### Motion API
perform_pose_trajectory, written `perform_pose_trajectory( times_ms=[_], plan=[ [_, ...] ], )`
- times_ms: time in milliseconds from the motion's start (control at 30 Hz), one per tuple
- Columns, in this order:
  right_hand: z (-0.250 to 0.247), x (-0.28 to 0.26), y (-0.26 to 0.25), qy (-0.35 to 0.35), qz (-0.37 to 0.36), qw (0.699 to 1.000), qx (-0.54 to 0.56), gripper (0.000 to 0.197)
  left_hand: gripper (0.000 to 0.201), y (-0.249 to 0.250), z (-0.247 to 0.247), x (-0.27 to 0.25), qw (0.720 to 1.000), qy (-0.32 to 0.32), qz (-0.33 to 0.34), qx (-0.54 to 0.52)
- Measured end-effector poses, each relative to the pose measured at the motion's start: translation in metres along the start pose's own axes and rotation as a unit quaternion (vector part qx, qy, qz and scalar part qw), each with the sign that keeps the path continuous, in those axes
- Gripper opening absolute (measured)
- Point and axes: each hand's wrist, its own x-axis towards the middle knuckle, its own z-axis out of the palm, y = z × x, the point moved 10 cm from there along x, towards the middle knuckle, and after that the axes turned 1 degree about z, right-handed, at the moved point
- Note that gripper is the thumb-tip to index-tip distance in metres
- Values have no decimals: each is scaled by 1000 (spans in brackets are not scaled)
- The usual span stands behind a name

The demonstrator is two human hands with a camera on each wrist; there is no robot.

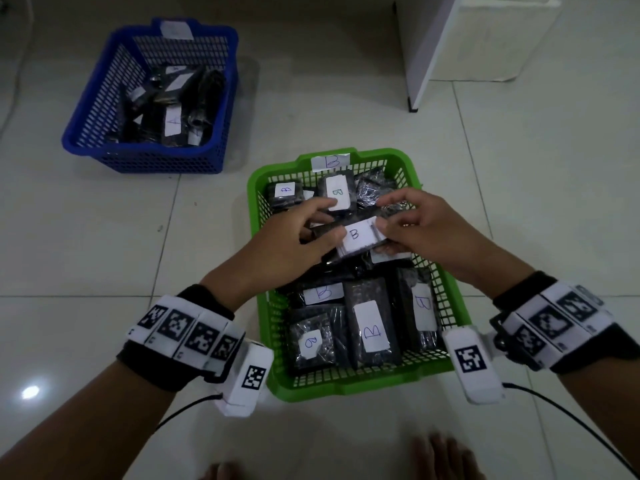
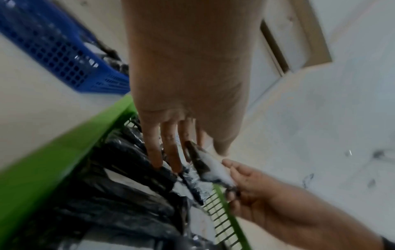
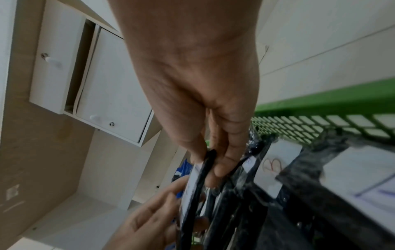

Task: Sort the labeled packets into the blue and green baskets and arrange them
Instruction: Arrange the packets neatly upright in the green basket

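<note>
Head view: dim, even indoor light with a cool grey cast. A small bright glare spot (image 1: 30, 392) sits on the glossy floor tiles (image 1: 519, 202) at lower left, and soft shadows fall to the right of the blue basket (image 1: 145, 161). Wide-angle distortion bows the tile joints toward the edges; the bottom edge is blurred. Left wrist view: heavily motion-blurred, the green basket (image 2: 42, 152) rim smeared and the left hand (image 2: 183, 94) soft. Right wrist view: the right hand (image 3: 192, 84) near the lens is out of focus, the packets (image 3: 299, 194) streaked, and the corners stretched.
</note>
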Motion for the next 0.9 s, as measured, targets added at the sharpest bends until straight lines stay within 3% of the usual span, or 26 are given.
perform_pose_trajectory(
  times_ms=[67,233,333,467,533,667,900],
  plan=[
    [10,0,-2,-13,-7,1000,-27,24,35,-2,2,2,1000,-3,-16,-24],
    [-7,6,-15,45,-98,970,-219,7,31,-22,-37,0,990,136,-28,-13],
    [17,4,-3,-50,-93,951,-292,12,35,-32,-35,-3,993,117,-28,18],
    [55,-3,23,-144,-81,900,-404,30,30,-38,-33,-8,993,111,-33,-5],
    [59,-6,24,-143,-93,889,-425,33,24,-35,-33,-8,997,71,-36,-15],
    [54,-6,20,-146,-96,889,-424,32,21,-18,-29,-12,997,-35,-15,64],
    [53,-4,17,-152,-109,890,-416,31,27,-21,-1,-21,969,-170,-25,175]
  ],
)
